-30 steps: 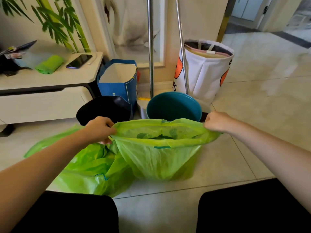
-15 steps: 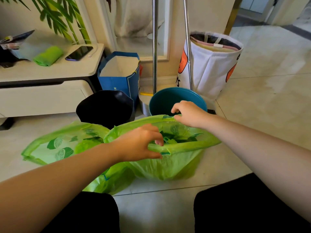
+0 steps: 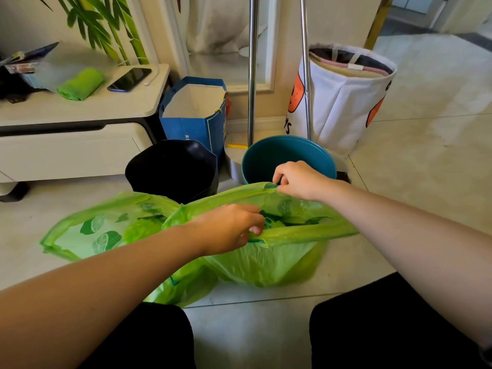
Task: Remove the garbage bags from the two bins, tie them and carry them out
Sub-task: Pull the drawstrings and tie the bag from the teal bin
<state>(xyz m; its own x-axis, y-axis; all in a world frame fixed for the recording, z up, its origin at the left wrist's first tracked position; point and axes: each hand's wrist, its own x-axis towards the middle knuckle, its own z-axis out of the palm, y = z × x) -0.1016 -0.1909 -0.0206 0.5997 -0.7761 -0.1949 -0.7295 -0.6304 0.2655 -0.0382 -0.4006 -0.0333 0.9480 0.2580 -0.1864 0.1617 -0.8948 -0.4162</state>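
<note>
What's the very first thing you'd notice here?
Two bright green plastic garbage bags on the tiled floor: the right bag is held open, the left hand pinching its near rim, the right hand its far rim. The left bag slumps beside it. Behind stand a round teal bin and a black bin.

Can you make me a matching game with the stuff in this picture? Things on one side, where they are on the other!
Things:
1. phone
2. teal bin
3. blue paper bag
4. right hand

Places:
A. behind the black bin
B. pinching the far rim of the green bag
C. on the low cabinet
D. in front of the white basket

Pairs: 1-C, 2-D, 3-A, 4-B
</note>
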